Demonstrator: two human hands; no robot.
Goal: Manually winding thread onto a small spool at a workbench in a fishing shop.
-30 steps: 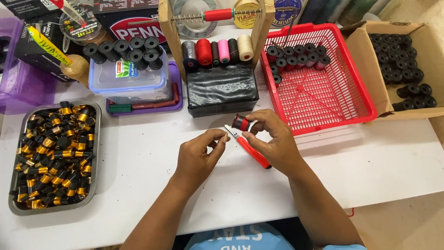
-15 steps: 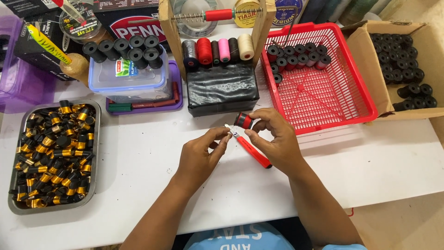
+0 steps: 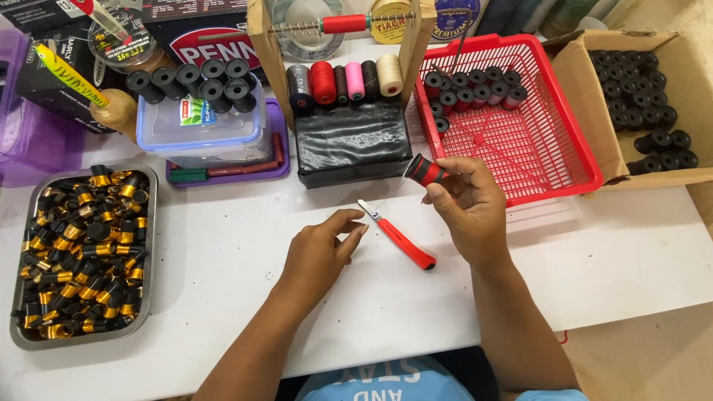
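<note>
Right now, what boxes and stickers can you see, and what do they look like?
Clear plastic box: back left, see-through with a bluish lid and a green and red sticker.
Cardboard box: far right, brown, open, holding black spools.
Dark package: back left corner, black with a yellow stripe.
Round label: top middle, yellow.

1. The right hand [image 3: 466,212] is covering the rear end of the black-and-red spool [image 3: 425,171].
2. The picture's lower edge is cutting off both forearms.
3. The left edge is cropping the purple container [image 3: 30,134].
4. The right edge is cropping the cardboard box [image 3: 594,96].
5. The thread near the cutter [image 3: 397,235] is too thin to trace.
</note>
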